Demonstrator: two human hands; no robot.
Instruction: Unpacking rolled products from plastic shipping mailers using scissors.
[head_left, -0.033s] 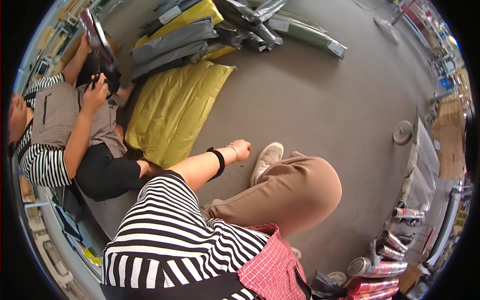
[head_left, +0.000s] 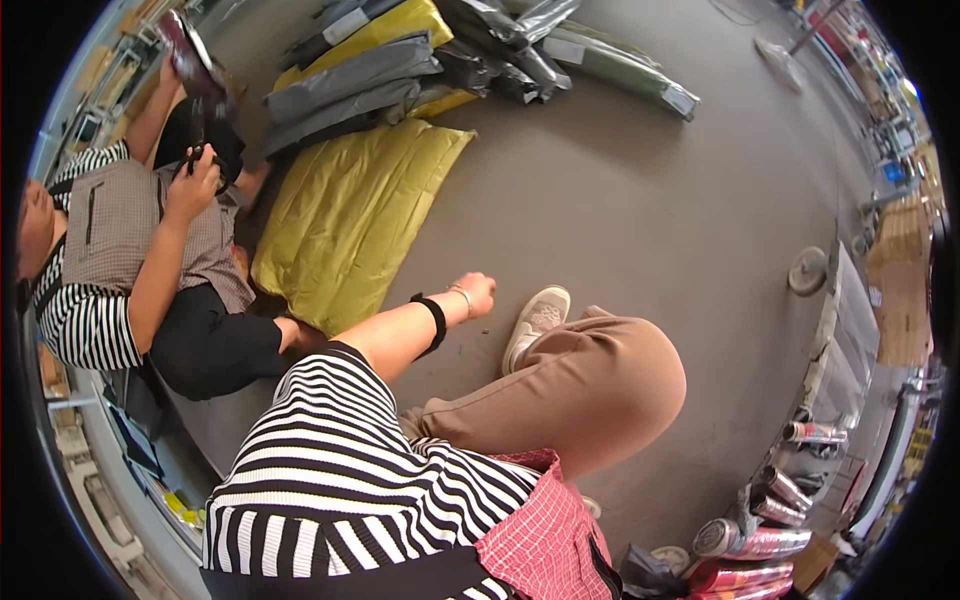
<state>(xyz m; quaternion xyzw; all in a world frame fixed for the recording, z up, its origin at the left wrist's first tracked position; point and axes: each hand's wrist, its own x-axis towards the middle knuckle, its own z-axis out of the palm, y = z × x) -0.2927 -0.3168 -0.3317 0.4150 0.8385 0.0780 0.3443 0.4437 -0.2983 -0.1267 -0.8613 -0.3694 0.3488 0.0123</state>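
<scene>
My left hand (head_left: 477,293) is held out over the floor, left of my beige shoe (head_left: 540,318). Its fingers are curled in, and nothing shows in them. A bracelet (head_left: 460,296) is on that wrist, with a black band (head_left: 434,322) further up the forearm. Nearest to the hand, on its left, is a large yellow padded package (head_left: 350,220) lying on the floor. My right hand is out of view.
At the left sits a co-worker, one hand on a black-handled tool (head_left: 193,160), the other at a dark red wrapped package (head_left: 185,45). Grey wrapped packages (head_left: 350,75) are piled ahead. A wheeled cart (head_left: 835,330) stands right, shiny wrapped rolls (head_left: 750,540) below it.
My left hand has shifted slightly up and to the left. The packages ahead appear a little further right in the picture. The co-worker's hands are nearly unchanged.
</scene>
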